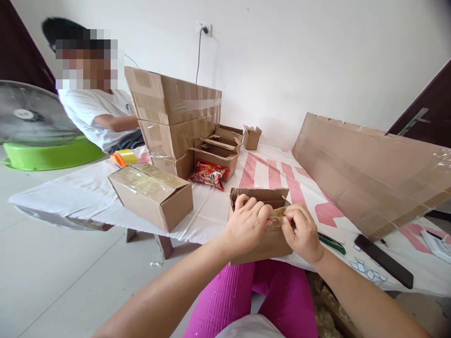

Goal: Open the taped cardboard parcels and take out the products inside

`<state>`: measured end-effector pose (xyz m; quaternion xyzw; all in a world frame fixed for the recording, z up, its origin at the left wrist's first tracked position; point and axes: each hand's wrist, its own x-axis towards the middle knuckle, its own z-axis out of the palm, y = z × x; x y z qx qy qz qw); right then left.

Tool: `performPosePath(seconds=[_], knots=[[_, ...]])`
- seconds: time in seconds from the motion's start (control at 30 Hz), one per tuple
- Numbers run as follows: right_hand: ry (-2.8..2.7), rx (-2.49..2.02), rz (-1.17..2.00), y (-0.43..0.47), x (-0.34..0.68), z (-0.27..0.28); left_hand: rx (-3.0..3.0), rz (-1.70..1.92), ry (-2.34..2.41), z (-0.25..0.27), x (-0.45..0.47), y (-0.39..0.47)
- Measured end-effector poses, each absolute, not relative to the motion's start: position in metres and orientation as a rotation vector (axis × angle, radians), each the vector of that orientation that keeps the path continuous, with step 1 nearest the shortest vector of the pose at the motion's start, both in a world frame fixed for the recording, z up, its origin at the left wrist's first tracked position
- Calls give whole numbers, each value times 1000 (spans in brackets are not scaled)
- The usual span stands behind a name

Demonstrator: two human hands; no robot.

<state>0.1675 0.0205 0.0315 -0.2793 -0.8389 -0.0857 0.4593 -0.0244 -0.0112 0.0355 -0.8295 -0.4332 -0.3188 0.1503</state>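
Observation:
In front of me a small open cardboard box rests at the table's near edge, with its far flap standing up. My left hand is closed over its near rim, fingers curled inside. My right hand pinches a strip of tan packing tape at that rim. The strip stretches between my two hands, and the box's inside is mostly hidden behind them. A taped cardboard box lies to the left. Farther back, a red snack packet leans against a row of open boxes.
Large stacked cartons stand at the back left, beside a seated person. A tall cardboard panel stands on the right. A phone, a green-handled tool and a tape roll lie on the table. A fan is far left.

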Motion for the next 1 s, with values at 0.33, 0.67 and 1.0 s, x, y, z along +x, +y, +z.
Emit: performPosePath(seconds=[0.33, 0.67, 1.0], knots=[[-1984, -830, 239, 21, 175, 29, -2367, -895, -1268, 31, -23, -11], [-2086, -1038, 542, 10, 174, 64, -2326, -890, -1298, 31, -22, -9], [-2488, -819, -547, 12, 156, 65, -2364, -896, -1212, 28, -27, -10]])
